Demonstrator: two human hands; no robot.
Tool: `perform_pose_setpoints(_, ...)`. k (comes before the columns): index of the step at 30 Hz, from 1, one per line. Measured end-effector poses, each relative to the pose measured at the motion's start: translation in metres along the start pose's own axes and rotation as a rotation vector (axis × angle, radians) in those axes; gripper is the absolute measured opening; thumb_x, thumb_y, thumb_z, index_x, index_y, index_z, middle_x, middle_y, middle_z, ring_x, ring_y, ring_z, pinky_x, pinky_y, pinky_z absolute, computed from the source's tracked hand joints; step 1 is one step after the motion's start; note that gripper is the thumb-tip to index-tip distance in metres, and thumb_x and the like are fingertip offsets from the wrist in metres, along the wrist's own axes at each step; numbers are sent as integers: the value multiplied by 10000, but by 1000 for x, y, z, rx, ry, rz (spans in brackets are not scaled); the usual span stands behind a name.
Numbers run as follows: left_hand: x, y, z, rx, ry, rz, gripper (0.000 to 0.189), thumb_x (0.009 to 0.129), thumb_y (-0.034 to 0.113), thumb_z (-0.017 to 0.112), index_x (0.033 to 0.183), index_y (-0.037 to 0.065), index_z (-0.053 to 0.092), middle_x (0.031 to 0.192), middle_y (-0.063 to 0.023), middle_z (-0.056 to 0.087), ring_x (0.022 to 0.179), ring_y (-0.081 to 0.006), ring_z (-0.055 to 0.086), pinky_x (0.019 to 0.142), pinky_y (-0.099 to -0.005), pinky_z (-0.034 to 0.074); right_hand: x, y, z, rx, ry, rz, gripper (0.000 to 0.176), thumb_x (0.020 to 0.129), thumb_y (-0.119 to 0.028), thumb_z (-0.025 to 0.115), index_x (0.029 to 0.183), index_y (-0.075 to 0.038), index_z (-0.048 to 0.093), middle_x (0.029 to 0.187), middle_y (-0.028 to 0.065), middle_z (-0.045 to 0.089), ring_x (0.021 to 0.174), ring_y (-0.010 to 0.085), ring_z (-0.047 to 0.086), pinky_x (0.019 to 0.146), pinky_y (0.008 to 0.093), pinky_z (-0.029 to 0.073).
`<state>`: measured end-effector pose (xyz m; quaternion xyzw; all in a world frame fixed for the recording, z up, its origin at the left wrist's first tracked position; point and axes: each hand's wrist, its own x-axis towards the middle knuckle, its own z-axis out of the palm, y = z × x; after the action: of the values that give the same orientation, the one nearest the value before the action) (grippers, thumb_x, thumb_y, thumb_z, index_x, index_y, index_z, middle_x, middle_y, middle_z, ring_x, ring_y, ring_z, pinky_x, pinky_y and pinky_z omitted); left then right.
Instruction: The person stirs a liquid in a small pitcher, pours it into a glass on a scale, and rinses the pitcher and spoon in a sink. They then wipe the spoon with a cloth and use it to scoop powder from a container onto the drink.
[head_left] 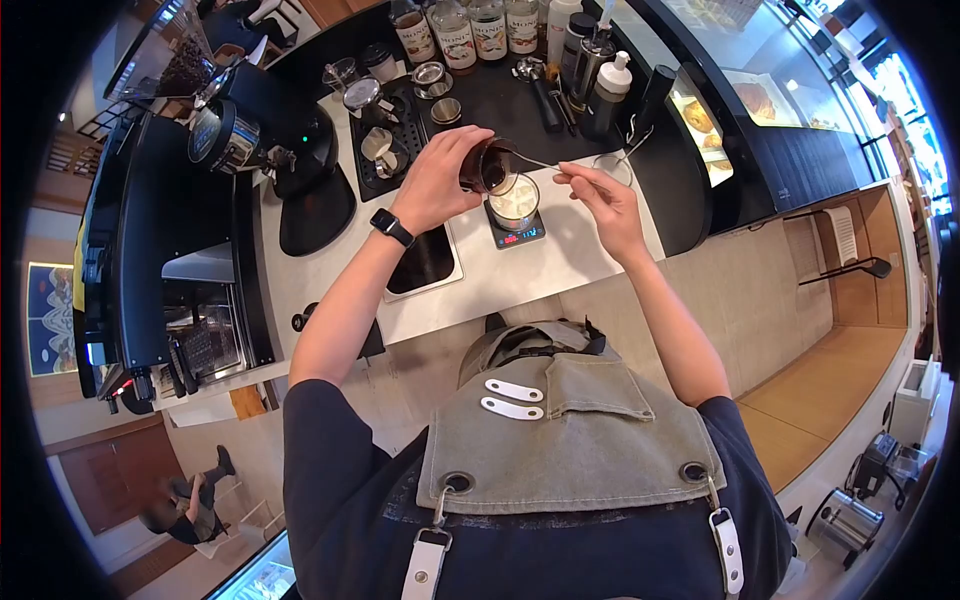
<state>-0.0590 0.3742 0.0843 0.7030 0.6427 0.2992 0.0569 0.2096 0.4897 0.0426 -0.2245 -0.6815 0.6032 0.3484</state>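
A glass jar of dark liquid (pixel 491 167) is tilted in my left hand (pixel 440 179), whose fingers wrap round its side. Just below the jar's mouth is a glass of pale, milky contents (pixel 516 203), which stands on a small black scale (pixel 519 237) with lit digits. My right hand (pixel 607 207) pinches the end of a thin metal spoon (pixel 540 161), and the spoon reaches left toward the jar's mouth. The spoon's tip is too small to tell apart from the jar's rim.
Syrup bottles (pixel 456 38) line the back of the counter (pixel 560 262). A coffee machine (pixel 160 240) and grinder (pixel 225 137) stand left. A small pitcher (pixel 379 148) rests on a black tray. Squeeze bottles (pixel 607 97) and an empty glass (pixel 613 168) are at the right. A seated person (pixel 195 512) is lower left.
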Motion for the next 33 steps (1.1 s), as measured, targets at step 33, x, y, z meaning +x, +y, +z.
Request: perform_pose_setpoints(33, 13, -1, 9, 203, -85, 66, 795, 631, -17, 771, 1394, 93, 577, 1389, -109, 591, 1322, -350, 530, 1169, -446, 431, 21, 10, 6, -260, -74, -188, 276, 1020, -204, 690, 1273, -129, 770, 1079, 57, 791, 1051, 197, 675, 928, 337, 531)
